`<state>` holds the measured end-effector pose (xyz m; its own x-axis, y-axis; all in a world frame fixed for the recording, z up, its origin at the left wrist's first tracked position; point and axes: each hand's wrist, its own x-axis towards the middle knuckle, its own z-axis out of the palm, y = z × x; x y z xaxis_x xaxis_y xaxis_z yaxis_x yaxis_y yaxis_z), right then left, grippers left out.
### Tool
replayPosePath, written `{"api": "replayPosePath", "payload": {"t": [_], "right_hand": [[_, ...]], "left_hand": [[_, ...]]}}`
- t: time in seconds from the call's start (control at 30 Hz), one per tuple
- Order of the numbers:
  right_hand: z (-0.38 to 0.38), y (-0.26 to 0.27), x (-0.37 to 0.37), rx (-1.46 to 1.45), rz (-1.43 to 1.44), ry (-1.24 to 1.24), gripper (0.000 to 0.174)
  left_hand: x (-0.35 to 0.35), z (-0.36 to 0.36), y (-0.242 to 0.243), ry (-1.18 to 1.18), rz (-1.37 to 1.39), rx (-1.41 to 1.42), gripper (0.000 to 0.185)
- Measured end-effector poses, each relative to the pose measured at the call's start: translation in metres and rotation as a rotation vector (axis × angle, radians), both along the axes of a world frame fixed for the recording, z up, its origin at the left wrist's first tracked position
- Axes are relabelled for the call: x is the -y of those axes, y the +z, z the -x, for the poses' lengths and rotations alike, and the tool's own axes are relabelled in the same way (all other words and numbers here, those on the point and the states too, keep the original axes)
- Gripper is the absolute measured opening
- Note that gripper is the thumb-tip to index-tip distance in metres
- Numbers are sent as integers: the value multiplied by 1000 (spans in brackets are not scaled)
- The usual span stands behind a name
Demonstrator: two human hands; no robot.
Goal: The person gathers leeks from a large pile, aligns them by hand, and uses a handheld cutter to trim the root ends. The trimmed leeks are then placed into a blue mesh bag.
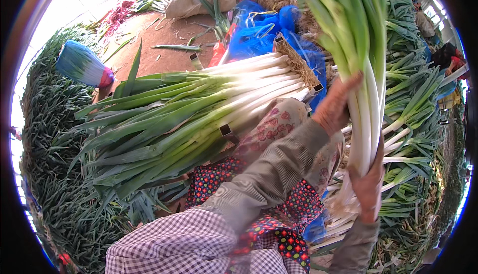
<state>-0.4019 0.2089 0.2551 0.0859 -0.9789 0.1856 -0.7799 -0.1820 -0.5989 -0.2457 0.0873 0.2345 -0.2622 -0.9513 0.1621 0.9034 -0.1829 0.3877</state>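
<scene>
A bunch of leeks or large green onions [368, 98] is held upright at the right, its green leaves reaching the top rim. My left hand [338, 104] is closed around the white stalks just below the leaves. Lower down, near the root end, my right hand [368, 190] grips the same bunch; the root ends are blurred. To the left, a large pile of the same vegetable [209, 102] lies across a low frame with metal-like posts [226, 129], its trimmed-looking roots [298, 64] towards my knees and its leaves pointing left.
Blue mesh bags [257, 31] lie beyond the pile. A wrapped bundle [84, 64] rests at the left on a great heap of leafy stalks [48, 124]. More loose stalks [403, 139] lie along the right. Another person's arm [455, 63] shows at the far right.
</scene>
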Motion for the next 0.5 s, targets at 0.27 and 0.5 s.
{"api": "replayPosePath", "payload": {"t": [0.27,0.5], "right_hand": [[-109,71,148,16,582,713,79],[-237,-91,240,-156,487,958,67]], "left_hand": [[-4,-181,19,603,292,175,71],[-109,-238,-64,316,-344,268,67]]}}
